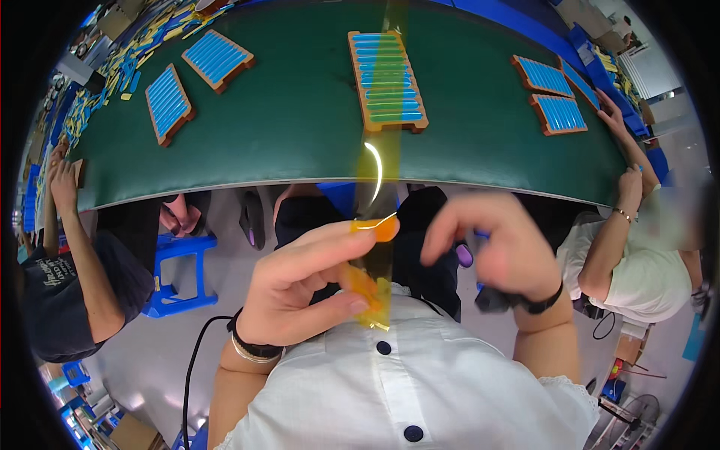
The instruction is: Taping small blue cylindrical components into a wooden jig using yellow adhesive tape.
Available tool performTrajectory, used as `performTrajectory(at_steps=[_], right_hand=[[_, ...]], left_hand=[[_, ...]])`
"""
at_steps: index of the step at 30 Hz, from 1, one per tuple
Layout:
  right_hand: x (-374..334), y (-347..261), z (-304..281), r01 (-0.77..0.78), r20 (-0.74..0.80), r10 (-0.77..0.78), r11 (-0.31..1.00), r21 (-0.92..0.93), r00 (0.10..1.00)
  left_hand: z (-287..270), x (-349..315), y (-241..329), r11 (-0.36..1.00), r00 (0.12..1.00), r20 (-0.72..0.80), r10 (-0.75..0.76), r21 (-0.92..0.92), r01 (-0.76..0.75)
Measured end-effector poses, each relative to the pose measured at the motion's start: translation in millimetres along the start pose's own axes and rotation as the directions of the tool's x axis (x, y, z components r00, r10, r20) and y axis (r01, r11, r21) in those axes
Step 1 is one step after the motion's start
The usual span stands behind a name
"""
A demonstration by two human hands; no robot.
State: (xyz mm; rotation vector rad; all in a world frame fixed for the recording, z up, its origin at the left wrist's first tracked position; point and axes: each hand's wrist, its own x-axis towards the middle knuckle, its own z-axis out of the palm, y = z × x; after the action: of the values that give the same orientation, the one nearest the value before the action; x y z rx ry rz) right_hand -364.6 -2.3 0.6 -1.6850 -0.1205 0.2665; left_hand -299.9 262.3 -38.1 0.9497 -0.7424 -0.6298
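A long strip of translucent yellow tape (367,174) hangs down in front of me, glossy and partly see-through. Its lower end bunches at my left hand (296,292), whose thumb and fingers are closed on it. My right hand (501,244) is raised to the right of the strip, apart from it, with bent fingers smeared by motion; nothing shows in it. Beyond the hands, a brown tray (418,123) filled with a row of blue sticks lies on the green table (292,112). The tape crosses in front of that tray and tints the sticks green.
Two similar trays (166,138) lie at the left, and several more (564,132) at the right. Loose blue and yellow pieces (112,71) are heaped at the far left. A person's arms (86,270) are at the left edge, another person's (611,232) at the right. Blue stool (178,274) below.
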Motion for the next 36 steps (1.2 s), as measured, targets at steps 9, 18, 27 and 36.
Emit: performTrajectory(at_steps=[9, 18, 27, 36], right_hand=[[-38.1, 4.9, 45.9, -0.202, -0.119, 0.186, 0.970, -0.133, 0.975], [-70.5, -10.5, 39.3, -0.121, -0.088, 0.154, 0.947, 0.298, 0.984], [-62.3, -24.0, 25.5, 0.180, -0.029, -0.180, 0.984, 0.008, 0.983], [-23.6, -5.1, 4.8, 0.283, -0.272, -0.185, 0.878, 0.387, 0.944]], left_hand=[[26.1, 13.2, -22.4, 0.988, 0.999, 0.048, -0.013, 0.156, 0.006], [19.0, 75.2, -11.1, 0.925, 0.920, -0.262, -0.291, 0.168, 0.341], [6.2, 254.7, 40.4, 0.910, 0.926, -0.055, -0.374, -0.217, 0.354], [-36.2, 326.0, 114.4, 0.990, 0.999, 0.053, -0.011, -0.140, 0.019]])
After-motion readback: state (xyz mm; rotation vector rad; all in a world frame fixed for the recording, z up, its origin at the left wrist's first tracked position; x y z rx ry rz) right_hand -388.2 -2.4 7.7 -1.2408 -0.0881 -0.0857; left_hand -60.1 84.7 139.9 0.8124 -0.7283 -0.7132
